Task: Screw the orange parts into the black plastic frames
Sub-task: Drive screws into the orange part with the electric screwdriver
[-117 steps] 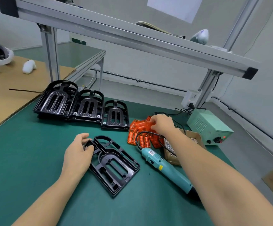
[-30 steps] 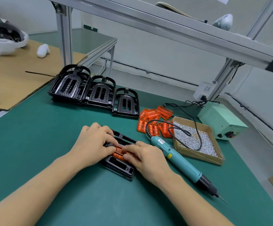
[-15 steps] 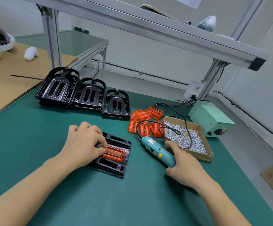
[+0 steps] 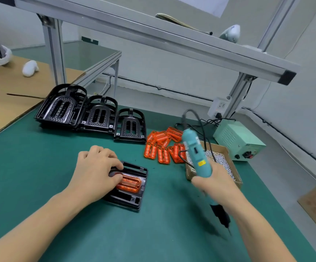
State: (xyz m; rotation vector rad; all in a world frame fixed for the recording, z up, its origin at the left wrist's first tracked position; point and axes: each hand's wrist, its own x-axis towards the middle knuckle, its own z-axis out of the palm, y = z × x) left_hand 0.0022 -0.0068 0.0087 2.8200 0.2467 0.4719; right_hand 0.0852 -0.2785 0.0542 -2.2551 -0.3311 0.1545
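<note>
Orange part (image 4: 129, 183) seated in black frame (image 4: 129, 188), left hand (image 4: 95, 174) pressing it; right hand (image 4: 214, 184) gripping electric screwdriver (image 4: 198, 159) at 3 o'clock, bit down.

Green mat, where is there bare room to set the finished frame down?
Bare green mat lies left of the left hand, below the stacked black frames, and along the near edge between the forearms. It is crowded right of the frame: orange parts, screw box.
</note>
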